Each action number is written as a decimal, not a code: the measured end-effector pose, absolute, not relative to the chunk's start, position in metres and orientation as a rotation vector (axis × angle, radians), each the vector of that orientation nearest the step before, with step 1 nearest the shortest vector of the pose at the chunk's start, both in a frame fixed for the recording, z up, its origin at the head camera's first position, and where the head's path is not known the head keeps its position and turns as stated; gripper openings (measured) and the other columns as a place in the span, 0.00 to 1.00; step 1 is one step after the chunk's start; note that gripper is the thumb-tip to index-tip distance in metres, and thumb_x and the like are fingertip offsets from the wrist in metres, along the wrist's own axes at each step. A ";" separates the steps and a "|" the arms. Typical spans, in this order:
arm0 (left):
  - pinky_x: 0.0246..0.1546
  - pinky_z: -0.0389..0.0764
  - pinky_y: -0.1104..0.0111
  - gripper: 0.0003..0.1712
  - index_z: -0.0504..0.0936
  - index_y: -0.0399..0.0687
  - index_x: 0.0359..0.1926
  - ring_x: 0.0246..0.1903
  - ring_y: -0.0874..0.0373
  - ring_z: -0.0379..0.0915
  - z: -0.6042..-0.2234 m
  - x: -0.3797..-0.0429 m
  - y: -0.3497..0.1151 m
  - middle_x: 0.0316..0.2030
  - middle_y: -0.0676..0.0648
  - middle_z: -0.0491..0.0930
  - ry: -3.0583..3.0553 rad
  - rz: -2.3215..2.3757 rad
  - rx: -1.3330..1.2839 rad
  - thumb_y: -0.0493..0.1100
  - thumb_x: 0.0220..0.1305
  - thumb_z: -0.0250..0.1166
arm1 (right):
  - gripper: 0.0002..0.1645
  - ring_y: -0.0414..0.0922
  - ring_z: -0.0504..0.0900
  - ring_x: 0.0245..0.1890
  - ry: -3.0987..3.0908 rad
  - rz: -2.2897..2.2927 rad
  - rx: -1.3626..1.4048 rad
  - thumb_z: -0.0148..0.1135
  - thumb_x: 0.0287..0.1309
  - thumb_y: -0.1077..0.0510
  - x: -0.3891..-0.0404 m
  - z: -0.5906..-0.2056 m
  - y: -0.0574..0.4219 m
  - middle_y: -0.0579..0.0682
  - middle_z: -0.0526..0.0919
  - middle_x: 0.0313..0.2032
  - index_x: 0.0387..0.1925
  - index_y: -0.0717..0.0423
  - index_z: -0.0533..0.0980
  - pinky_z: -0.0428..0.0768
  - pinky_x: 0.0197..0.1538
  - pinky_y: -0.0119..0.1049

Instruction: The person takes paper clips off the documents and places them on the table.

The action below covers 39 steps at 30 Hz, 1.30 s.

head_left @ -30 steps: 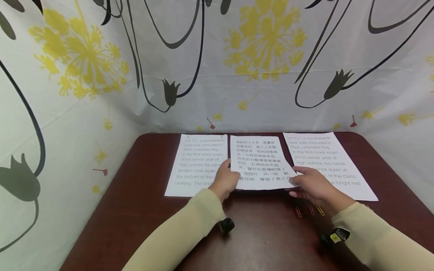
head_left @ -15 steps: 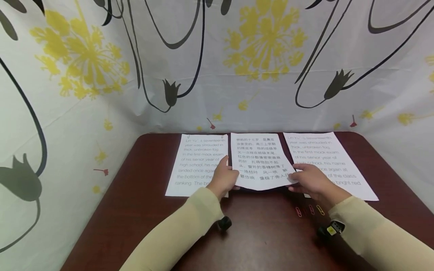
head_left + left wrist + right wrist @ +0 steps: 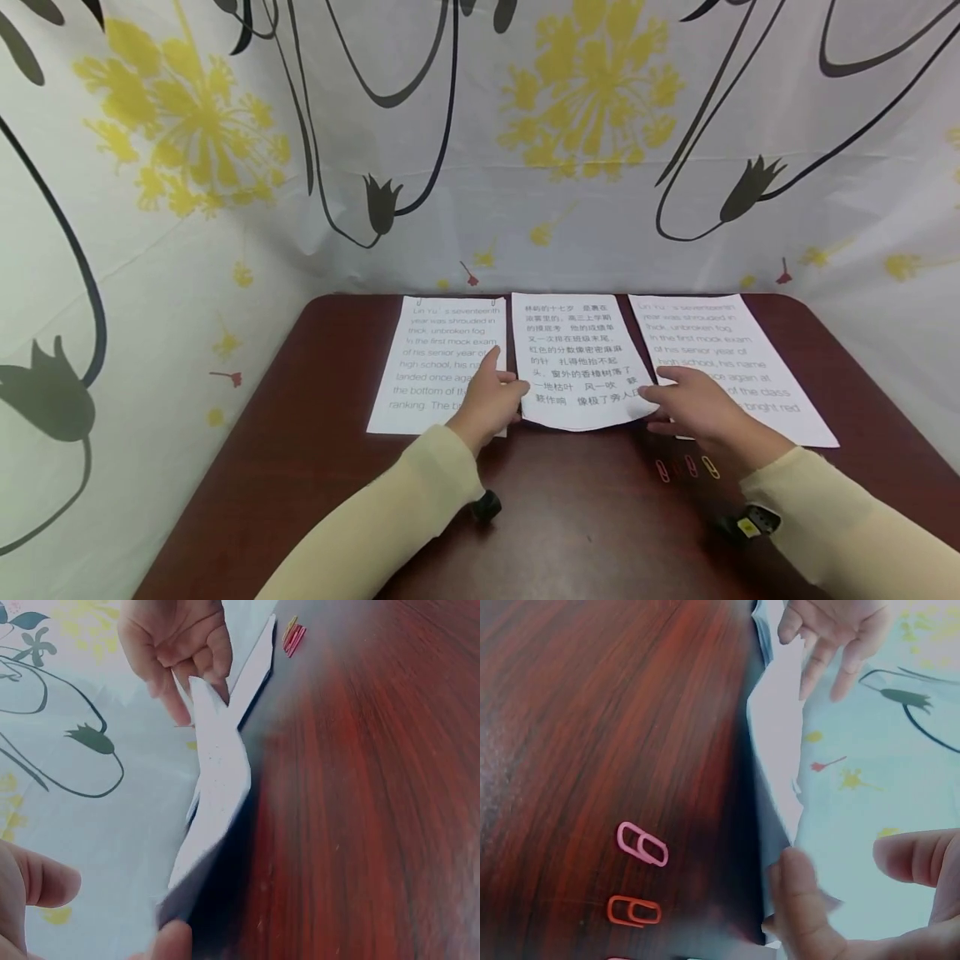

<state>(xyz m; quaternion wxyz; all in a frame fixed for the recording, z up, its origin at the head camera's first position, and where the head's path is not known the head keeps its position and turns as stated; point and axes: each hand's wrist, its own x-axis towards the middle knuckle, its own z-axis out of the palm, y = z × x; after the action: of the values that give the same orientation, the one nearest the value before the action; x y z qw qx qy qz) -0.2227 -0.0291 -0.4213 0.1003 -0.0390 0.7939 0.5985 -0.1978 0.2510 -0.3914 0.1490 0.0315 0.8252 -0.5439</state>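
Note:
In the head view, a middle sheet of paper (image 3: 573, 358) with printed Chinese text has its near edge bowed and, in the wrist views, raised off the table. My left hand (image 3: 487, 400) is at its left edge, fingers touching the paper and thumb held apart. At the opposite edge my right hand (image 3: 697, 408) also touches the sheet with its fingers; in the right wrist view the thumb (image 3: 911, 855) stands away from the paper. English-text sheets lie on either side, the left one (image 3: 416, 375) partly behind my left hand, the right one (image 3: 765, 375) partly behind my right.
Several paper clips, among them a yellow one (image 3: 710, 467) and a pink one (image 3: 641, 844), lie on the dark red wooden table (image 3: 555, 517) near my right wrist. A patterned white cloth (image 3: 450, 150) hangs behind the table's far edge. Small clips sit on the left sheet's top edge.
The middle sheet's far end has shifted slightly away from me. Its near edge has come down and bows more toward me. My left hand has moved slightly left.

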 end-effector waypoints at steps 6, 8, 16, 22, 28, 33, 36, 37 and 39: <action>0.34 0.83 0.64 0.47 0.46 0.57 0.77 0.39 0.49 0.79 -0.413 -0.219 -0.044 0.56 0.42 0.72 2.384 1.787 -0.080 0.43 0.62 0.60 | 0.49 0.65 0.77 0.54 2.687 -1.174 -0.001 0.52 0.68 0.43 -0.189 -0.375 0.252 0.77 0.67 0.59 0.70 0.77 0.46 0.80 0.50 0.52; 0.36 0.83 0.63 0.46 0.46 0.59 0.76 0.42 0.50 0.79 -0.410 -0.216 -0.048 0.55 0.44 0.72 2.381 1.787 -0.087 0.44 0.63 0.60 | 0.49 0.67 0.76 0.54 2.761 -1.112 -0.035 0.50 0.68 0.42 -0.187 -0.369 0.250 0.77 0.67 0.59 0.70 0.76 0.47 0.79 0.50 0.55; 0.38 0.83 0.63 0.45 0.47 0.62 0.76 0.46 0.48 0.78 -0.403 -0.210 -0.069 0.57 0.45 0.72 2.385 1.779 -0.100 0.46 0.64 0.60 | 0.47 0.64 0.75 0.56 2.766 -1.219 -0.078 0.52 0.68 0.42 -0.190 -0.363 0.234 0.74 0.67 0.62 0.71 0.72 0.48 0.78 0.53 0.53; 0.45 0.79 0.61 0.45 0.47 0.62 0.76 0.47 0.49 0.77 -0.403 -0.217 -0.097 0.58 0.47 0.71 2.484 1.777 -0.232 0.47 0.64 0.60 | 0.47 0.64 0.70 0.61 2.708 -1.268 -0.096 0.53 0.66 0.42 -0.197 -0.369 0.212 0.72 0.65 0.64 0.72 0.68 0.49 0.73 0.58 0.56; 0.56 0.72 0.57 0.44 0.45 0.61 0.76 0.53 0.50 0.72 -0.404 -0.227 -0.126 0.61 0.46 0.68 2.494 1.791 -0.408 0.49 0.66 0.58 | 0.44 0.59 0.72 0.61 2.641 -1.375 -0.120 0.56 0.65 0.45 -0.203 -0.379 0.184 0.67 0.67 0.64 0.73 0.62 0.53 0.74 0.58 0.52; 0.59 0.69 0.54 0.45 0.42 0.60 0.77 0.55 0.49 0.68 -0.407 -0.233 -0.144 0.64 0.44 0.65 2.487 1.788 -0.478 0.49 0.67 0.57 | 0.41 0.56 0.71 0.62 2.529 -1.556 -0.138 0.58 0.64 0.49 -0.206 -0.387 0.154 0.65 0.68 0.64 0.72 0.60 0.55 0.73 0.59 0.50; 0.60 0.68 0.53 0.45 0.41 0.59 0.77 0.56 0.49 0.68 -0.409 -0.234 -0.152 0.64 0.43 0.64 2.492 1.787 -0.499 0.49 0.67 0.56 | 0.39 0.56 0.71 0.62 2.490 -1.644 -0.141 0.59 0.63 0.52 -0.206 -0.393 0.135 0.65 0.69 0.64 0.71 0.61 0.58 0.72 0.61 0.50; 0.61 0.67 0.52 0.45 0.41 0.59 0.77 0.57 0.48 0.67 -0.409 -0.234 -0.155 0.65 0.42 0.64 2.496 1.780 -0.509 0.49 0.68 0.56 | 0.39 0.56 0.71 0.62 2.484 -1.665 -0.142 0.60 0.63 0.52 -0.206 -0.396 0.129 0.65 0.69 0.63 0.70 0.61 0.59 0.71 0.61 0.50; 0.62 0.66 0.52 0.45 0.40 0.58 0.77 0.58 0.48 0.67 -0.411 -0.235 -0.160 0.65 0.41 0.64 2.508 1.775 -0.528 0.50 0.68 0.55 | 0.38 0.56 0.71 0.63 2.472 -1.702 -0.144 0.60 0.61 0.53 -0.205 -0.400 0.117 0.65 0.70 0.63 0.69 0.61 0.60 0.70 0.62 0.50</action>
<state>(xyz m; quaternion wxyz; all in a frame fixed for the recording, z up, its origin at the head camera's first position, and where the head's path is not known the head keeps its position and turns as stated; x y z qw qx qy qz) -0.2350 -0.1603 -0.4111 0.0117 -0.1694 0.8044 0.5693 -0.2055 0.1165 -0.4005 0.0684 -0.0478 0.8207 -0.5652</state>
